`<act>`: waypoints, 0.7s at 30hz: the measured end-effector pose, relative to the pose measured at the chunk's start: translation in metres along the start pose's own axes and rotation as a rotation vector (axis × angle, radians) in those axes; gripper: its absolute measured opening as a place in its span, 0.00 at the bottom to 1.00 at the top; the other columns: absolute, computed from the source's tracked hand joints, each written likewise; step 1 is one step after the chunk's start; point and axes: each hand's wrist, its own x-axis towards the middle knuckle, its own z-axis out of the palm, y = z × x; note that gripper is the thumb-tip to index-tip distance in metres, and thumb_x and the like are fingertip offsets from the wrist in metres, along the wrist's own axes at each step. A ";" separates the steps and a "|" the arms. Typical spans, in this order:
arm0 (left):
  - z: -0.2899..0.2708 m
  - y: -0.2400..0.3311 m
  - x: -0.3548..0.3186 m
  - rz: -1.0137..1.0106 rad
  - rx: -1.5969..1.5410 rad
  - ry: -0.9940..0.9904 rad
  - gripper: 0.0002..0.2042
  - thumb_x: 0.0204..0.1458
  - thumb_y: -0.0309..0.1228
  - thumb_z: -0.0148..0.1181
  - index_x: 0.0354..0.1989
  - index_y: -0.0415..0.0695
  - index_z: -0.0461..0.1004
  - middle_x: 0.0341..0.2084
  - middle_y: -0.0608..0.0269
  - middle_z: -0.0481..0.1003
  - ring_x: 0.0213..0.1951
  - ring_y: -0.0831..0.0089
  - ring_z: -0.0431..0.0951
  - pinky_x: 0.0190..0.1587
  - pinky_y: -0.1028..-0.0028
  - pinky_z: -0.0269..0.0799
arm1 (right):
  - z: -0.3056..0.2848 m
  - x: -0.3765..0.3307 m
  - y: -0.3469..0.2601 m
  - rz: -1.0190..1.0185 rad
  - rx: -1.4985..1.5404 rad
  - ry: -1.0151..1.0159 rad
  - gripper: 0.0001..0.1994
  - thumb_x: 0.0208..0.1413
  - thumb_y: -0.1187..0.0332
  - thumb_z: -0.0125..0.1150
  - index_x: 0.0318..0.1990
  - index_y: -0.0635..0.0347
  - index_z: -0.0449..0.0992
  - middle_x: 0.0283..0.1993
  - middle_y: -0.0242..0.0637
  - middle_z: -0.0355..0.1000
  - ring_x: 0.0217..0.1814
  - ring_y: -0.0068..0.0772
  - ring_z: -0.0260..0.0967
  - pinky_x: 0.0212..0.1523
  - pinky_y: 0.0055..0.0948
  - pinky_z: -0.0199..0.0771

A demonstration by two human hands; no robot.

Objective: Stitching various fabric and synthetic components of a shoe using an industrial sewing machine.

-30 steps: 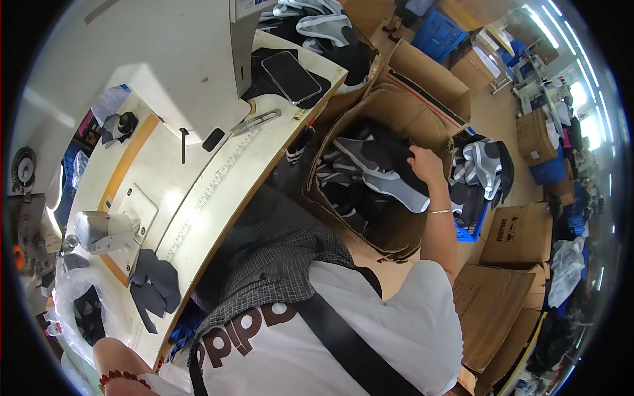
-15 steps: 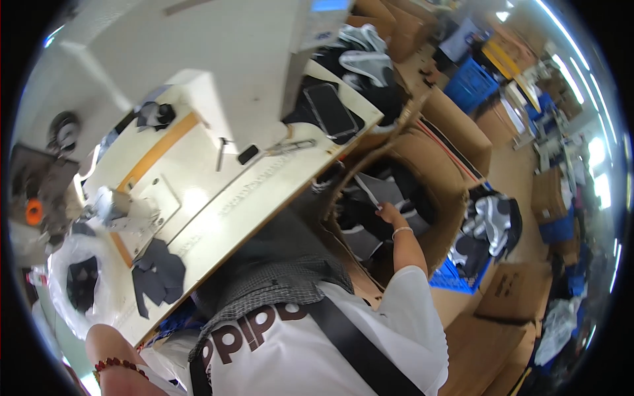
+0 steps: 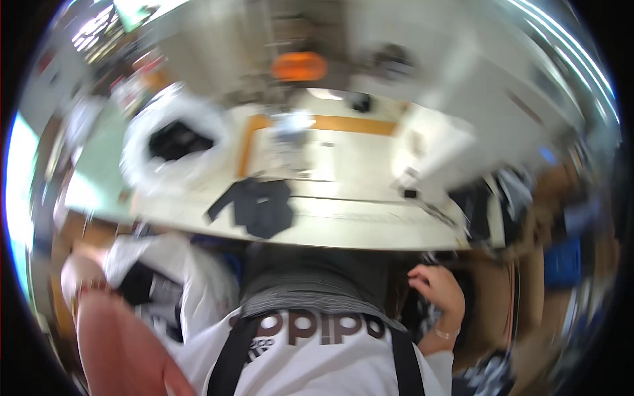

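My right hand point(image 3: 438, 288) is raised over the cardboard box point(image 3: 485, 297) beside the table's front edge. Its fingers are loosely bent and apart, and nothing shows between them. Dark fabric pieces point(image 3: 413, 310) lie in the box below it. At the far left my left hand point(image 3: 80, 269), with a beaded bracelet at the wrist, is beside a white bag point(image 3: 211, 280) of black and grey pieces. Its fingers are hidden. A dark grey cut fabric piece point(image 3: 264, 210) lies flat on the white sewing table point(image 3: 370, 228), touched by neither hand.
A sewing machine point(image 3: 456, 112), blurred, stands across the table. A plastic-lined container point(image 3: 135, 155) with black material sits on the left. Scissors-like metal tools point(image 3: 439, 214) and dark pieces point(image 3: 472, 204) lie at the table's right end. A blue crate point(image 3: 563, 263) stands farther right.
The view has swung left to face the table. My right hand has let go of the grey piece in the box and come up. The dark grey piece still lies on the table.
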 end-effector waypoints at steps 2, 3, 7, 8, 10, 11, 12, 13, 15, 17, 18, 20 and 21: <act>-0.016 -0.011 -0.011 0.162 -0.149 0.018 0.03 0.63 0.34 0.55 0.37 0.55 0.69 0.40 0.70 0.78 0.46 0.73 0.76 0.51 0.59 0.76 | -0.006 0.026 -0.044 -0.171 0.085 0.010 0.15 0.53 0.69 0.70 0.49 0.57 0.82 0.35 0.38 0.82 0.38 0.44 0.80 0.41 0.36 0.77; -0.026 -0.014 -0.021 0.204 -0.170 -0.283 0.03 0.61 0.34 0.57 0.36 0.53 0.70 0.39 0.69 0.78 0.45 0.72 0.76 0.53 0.59 0.75 | -0.004 0.043 -0.061 -0.271 0.093 -0.026 0.15 0.55 0.72 0.68 0.51 0.61 0.81 0.37 0.40 0.82 0.40 0.42 0.80 0.44 0.36 0.77; -0.100 -0.021 -0.029 -0.229 -0.409 -1.823 0.07 0.54 0.35 0.64 0.37 0.49 0.75 0.38 0.65 0.77 0.49 0.66 0.77 0.66 0.59 0.68 | 0.027 0.103 -0.115 -0.544 0.156 -0.135 0.16 0.55 0.74 0.69 0.52 0.59 0.82 0.39 0.39 0.83 0.42 0.43 0.80 0.45 0.37 0.78; -0.121 -0.025 -0.033 -0.446 -0.378 -1.941 0.10 0.51 0.37 0.66 0.39 0.48 0.77 0.38 0.64 0.78 0.52 0.66 0.77 0.62 0.62 0.71 | 0.038 0.114 -0.127 -0.599 0.143 -0.170 0.16 0.55 0.74 0.69 0.52 0.59 0.82 0.39 0.39 0.83 0.41 0.42 0.80 0.45 0.37 0.78; -0.165 -0.034 -0.033 -0.818 -0.366 -2.354 0.12 0.51 0.39 0.70 0.39 0.46 0.80 0.39 0.61 0.80 0.51 0.63 0.80 0.56 0.62 0.74 | 0.057 0.132 -0.145 -0.689 0.129 -0.228 0.16 0.55 0.75 0.69 0.52 0.60 0.82 0.39 0.39 0.83 0.41 0.42 0.79 0.45 0.37 0.78; -0.184 -0.035 -0.033 -1.007 -0.391 -2.451 0.14 0.51 0.41 0.71 0.38 0.44 0.81 0.38 0.59 0.81 0.49 0.61 0.81 0.53 0.62 0.76 | 0.065 0.137 -0.152 -0.679 0.144 -0.267 0.15 0.55 0.75 0.68 0.51 0.61 0.82 0.38 0.39 0.82 0.40 0.42 0.79 0.44 0.37 0.78; -0.201 -0.033 -0.030 -1.143 -0.375 -2.561 0.16 0.50 0.43 0.72 0.39 0.43 0.82 0.38 0.57 0.82 0.47 0.57 0.82 0.50 0.60 0.77 | 0.071 0.141 -0.157 -0.736 0.146 -0.287 0.15 0.55 0.75 0.68 0.50 0.61 0.82 0.37 0.40 0.82 0.40 0.42 0.79 0.44 0.37 0.77; -0.215 -0.029 -0.028 -1.283 -0.368 -2.657 0.18 0.50 0.44 0.73 0.39 0.41 0.83 0.37 0.54 0.82 0.44 0.54 0.83 0.48 0.59 0.78 | 0.075 0.143 -0.161 -0.763 0.150 -0.307 0.14 0.55 0.75 0.68 0.50 0.61 0.82 0.37 0.40 0.82 0.40 0.42 0.79 0.44 0.37 0.77; -0.235 -0.016 -0.023 -1.350 -0.353 -2.995 0.20 0.49 0.43 0.74 0.43 0.41 0.83 0.43 0.51 0.82 0.48 0.54 0.83 0.50 0.58 0.78 | 0.080 0.145 -0.165 -0.780 0.164 -0.326 0.13 0.55 0.76 0.68 0.48 0.63 0.83 0.36 0.40 0.82 0.39 0.42 0.79 0.43 0.37 0.77; -0.251 -0.007 -0.011 -1.390 -0.370 -3.193 0.21 0.48 0.43 0.74 0.47 0.42 0.83 0.46 0.51 0.82 0.51 0.55 0.82 0.52 0.58 0.78 | 0.080 0.145 -0.165 -0.780 0.198 -0.339 0.12 0.55 0.77 0.67 0.47 0.63 0.83 0.35 0.40 0.82 0.39 0.43 0.79 0.43 0.36 0.77; -0.257 -0.001 -0.004 -1.406 -0.400 -3.206 0.22 0.48 0.43 0.74 0.49 0.44 0.82 0.46 0.52 0.82 0.51 0.55 0.82 0.53 0.58 0.77 | 0.080 0.146 -0.163 -0.772 0.210 -0.349 0.11 0.55 0.77 0.67 0.47 0.64 0.83 0.35 0.41 0.81 0.39 0.43 0.79 0.42 0.36 0.77; -0.270 0.010 0.010 -1.472 -0.479 -3.191 0.24 0.48 0.42 0.75 0.53 0.48 0.81 0.46 0.54 0.83 0.52 0.56 0.82 0.55 0.58 0.77 | 0.080 0.147 -0.159 -0.754 0.236 -0.353 0.10 0.57 0.78 0.64 0.46 0.65 0.82 0.35 0.42 0.81 0.38 0.43 0.79 0.41 0.35 0.77; -0.275 0.016 0.020 -1.516 -0.521 -3.165 0.25 0.47 0.42 0.75 0.56 0.50 0.80 0.46 0.55 0.83 0.53 0.56 0.82 0.55 0.58 0.76 | 0.080 0.148 -0.157 -0.749 0.249 -0.350 0.09 0.58 0.78 0.63 0.46 0.66 0.82 0.35 0.43 0.81 0.38 0.43 0.79 0.41 0.34 0.77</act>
